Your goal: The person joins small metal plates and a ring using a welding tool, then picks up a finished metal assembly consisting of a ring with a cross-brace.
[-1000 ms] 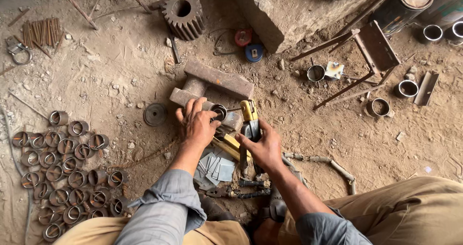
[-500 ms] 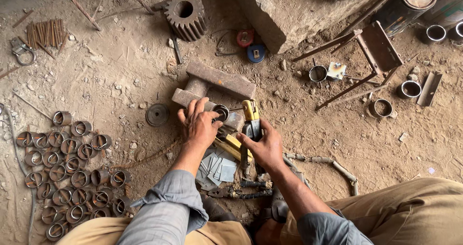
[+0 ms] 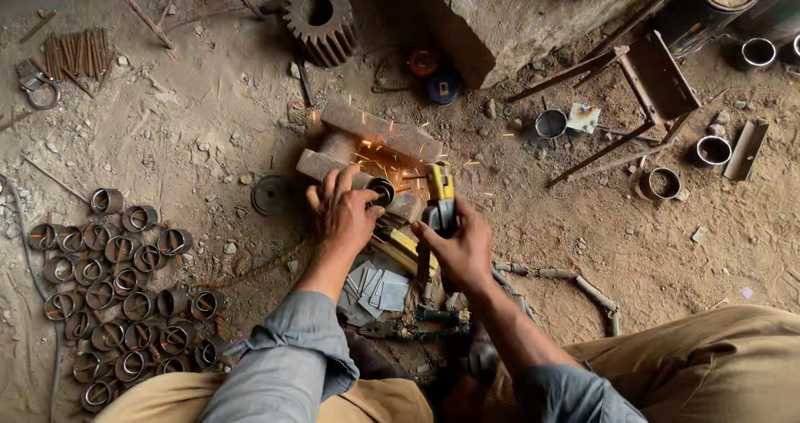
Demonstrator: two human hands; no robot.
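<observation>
Left hand (image 3: 346, 210): grip pressed down on a short steel ring (image 3: 382, 191), fingers spread over a metal block (image 3: 321, 166) on the dirt floor (image 3: 208, 131).
Right hand (image 3: 458, 248): grip closed around a yellow-handled electrode holder (image 3: 439, 196), tip just right of the ring; sparks scatter above it.
Near the left grip, toward the wrist: flat grey metal plates (image 3: 375, 285).
Well left: heap of welded rings (image 3: 112, 281).
Far above: toothed gear (image 3: 319, 21).

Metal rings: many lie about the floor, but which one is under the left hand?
The ring on the metal blocks, at the left hand's fingertips, amid sparks. The others lie on the dirt, untouched.
</observation>
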